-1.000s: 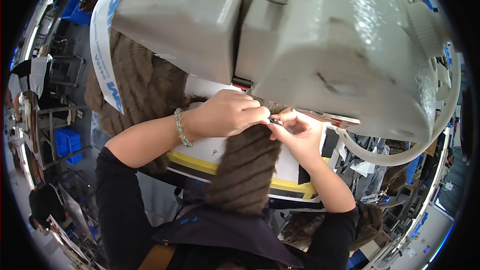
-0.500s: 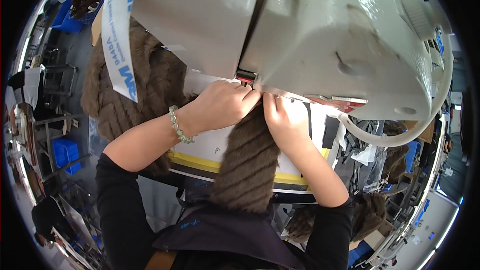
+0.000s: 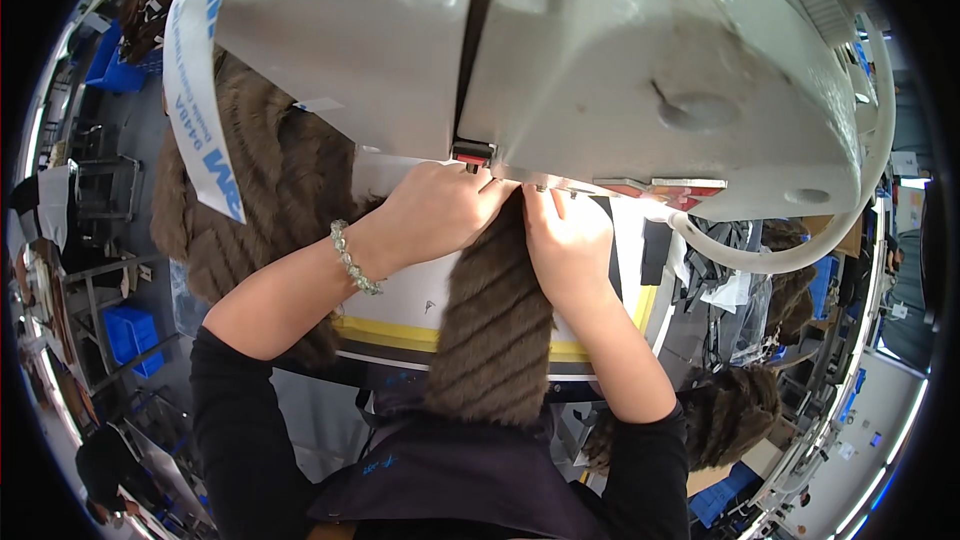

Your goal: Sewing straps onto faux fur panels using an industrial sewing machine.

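Note:
A strip of brown fur [image 3: 490,330] with slanting ridges runs from under the front of a grey sewing machine [image 3: 620,90] down toward my lap. At its far end, my left hand [image 3: 435,208] pinches the left edge, thumb and fingers pressed together close to the machine. My right hand [image 3: 568,240] pinches the strip's right side, its fingertips almost touching the left hand's. The machine body partly hides the fingertips and the stitching spot. A wider brown fur piece [image 3: 290,170] lies to the left, behind my left forearm. A bead bracelet [image 3: 352,260] circles my left wrist.
The white work surface [image 3: 400,305] has yellow tape [image 3: 385,333] along its near edge. A printed white tape [image 3: 195,90] hangs at the machine's left. A pale hose [image 3: 770,260] curves round its right. More fur [image 3: 735,415] lies at right; a blue bin [image 3: 133,335] stands at left.
The view has shifted slightly, with the machine now a little further left in it. Both hands keep their pinch on the fur strip, close to the machine.

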Motion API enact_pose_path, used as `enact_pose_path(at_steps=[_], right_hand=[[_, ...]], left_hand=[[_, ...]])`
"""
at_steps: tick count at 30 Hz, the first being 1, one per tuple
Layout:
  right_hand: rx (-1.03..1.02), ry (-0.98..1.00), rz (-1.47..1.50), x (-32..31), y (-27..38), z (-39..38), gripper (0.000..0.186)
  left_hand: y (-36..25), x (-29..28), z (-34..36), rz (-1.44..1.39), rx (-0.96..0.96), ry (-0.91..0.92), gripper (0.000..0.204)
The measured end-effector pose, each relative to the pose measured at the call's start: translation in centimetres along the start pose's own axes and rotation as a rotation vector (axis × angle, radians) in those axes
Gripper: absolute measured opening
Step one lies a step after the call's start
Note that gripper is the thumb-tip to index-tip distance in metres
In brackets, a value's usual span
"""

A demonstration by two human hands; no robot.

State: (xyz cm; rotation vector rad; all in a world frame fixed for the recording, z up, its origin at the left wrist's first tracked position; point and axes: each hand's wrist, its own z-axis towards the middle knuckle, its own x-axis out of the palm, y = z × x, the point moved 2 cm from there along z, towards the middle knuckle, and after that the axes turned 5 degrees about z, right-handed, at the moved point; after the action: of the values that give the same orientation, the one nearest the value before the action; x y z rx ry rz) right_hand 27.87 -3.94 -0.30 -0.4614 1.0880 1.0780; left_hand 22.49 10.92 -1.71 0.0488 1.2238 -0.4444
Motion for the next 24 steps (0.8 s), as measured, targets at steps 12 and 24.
enact_pose_path(at_steps=[12,24], right_hand=[[0.214,-0.066,0.486,0.1,-1.6,-0.6,0.005],[0.268,-0.076,0.472,0.2,-1.0,-0.8,0.008]], left_hand=[[-0.5,-0.4,0.1,0.079,0.033,-0.058,0.018],[-0.5,-0.1,-0.2,0.028,0.074,-0.057,0.018]])
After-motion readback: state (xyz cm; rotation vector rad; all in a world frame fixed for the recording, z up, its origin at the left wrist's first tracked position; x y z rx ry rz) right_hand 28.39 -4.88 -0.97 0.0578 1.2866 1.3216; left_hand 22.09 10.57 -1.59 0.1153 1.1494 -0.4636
